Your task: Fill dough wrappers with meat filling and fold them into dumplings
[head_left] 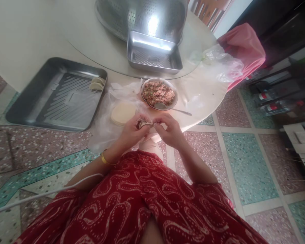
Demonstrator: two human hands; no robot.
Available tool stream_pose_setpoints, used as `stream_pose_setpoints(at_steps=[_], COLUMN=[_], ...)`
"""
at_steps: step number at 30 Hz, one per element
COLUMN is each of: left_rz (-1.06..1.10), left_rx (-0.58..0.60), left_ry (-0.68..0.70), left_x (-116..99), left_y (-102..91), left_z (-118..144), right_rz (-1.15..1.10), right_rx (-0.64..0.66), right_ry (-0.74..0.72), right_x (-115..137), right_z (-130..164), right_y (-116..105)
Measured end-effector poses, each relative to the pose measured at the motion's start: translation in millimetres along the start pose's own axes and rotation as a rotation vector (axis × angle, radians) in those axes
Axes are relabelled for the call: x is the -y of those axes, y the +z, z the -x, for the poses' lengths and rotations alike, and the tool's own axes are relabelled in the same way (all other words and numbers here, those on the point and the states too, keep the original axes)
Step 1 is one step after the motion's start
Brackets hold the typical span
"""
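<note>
From where I stand, the person's left hand (135,131) is curled, thumb and fingers closed around a folded dumpling (144,124), while the right hand (168,128) is half closed, thumb and fingertips drawn together at the dumpling's right end. The dumpling is held up just off the near edge of the pale table (203,98). Just beyond the left hand lies a stack of round wrappers (122,113) on crumpled clear plastic (101,130). Near the right hand, a bowl (145,100) holds pinkish minced filling (159,90) flecked with green, a spoon (172,108) resting in it with its handle over the rim. Off to the left, a big metal tray (71,112) has a small cluster of dumplings (97,84) in its far right corner. Beyond the bowl, a smaller metal pan (155,68) sits on a glass disc (88,44) before a perforated colander (142,20). A yellow band (105,159) circles the left wrist.
</note>
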State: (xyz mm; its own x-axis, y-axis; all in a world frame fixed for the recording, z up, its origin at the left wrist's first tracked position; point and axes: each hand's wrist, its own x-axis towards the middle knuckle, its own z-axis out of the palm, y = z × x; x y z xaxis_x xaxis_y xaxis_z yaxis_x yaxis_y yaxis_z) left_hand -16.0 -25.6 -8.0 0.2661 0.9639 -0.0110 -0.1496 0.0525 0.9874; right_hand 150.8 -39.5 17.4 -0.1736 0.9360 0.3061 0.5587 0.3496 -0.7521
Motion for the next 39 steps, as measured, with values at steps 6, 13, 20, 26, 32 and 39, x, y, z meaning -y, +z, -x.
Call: stream_pose_setpoints(at_steps=[6,13,20,26,32,39], left_rz=[-0.001,0.056,0.088,0.061,0.075,0.085], left_rx=[-0.031,-0.079,-0.069,-0.043,-0.061,-0.059], left_ry=[-0.015,-0.024,-0.032,-0.038,-0.055,-0.091], left_x=[-2,-1,-3,-5,-6,-7], left_y=[3.1,4.2,7.4,8.4,12.0,15.1], left_z=[0,-1,-1,0,0,0], right_rz=[0.122,0.153,0.290,0.326,0.433,0.457], right_rx=[-0.054,-0.221,-0.247,-0.253,-0.363,-0.431], right_ry=[-0.149,-0.256,-0.317,-0.338,-0.449,-0.418], right_x=[-2,-6,-10,-11,-9,-11], right_z=[4,10,13,13,15,20], right_y=[2,4,6,6,8,15])
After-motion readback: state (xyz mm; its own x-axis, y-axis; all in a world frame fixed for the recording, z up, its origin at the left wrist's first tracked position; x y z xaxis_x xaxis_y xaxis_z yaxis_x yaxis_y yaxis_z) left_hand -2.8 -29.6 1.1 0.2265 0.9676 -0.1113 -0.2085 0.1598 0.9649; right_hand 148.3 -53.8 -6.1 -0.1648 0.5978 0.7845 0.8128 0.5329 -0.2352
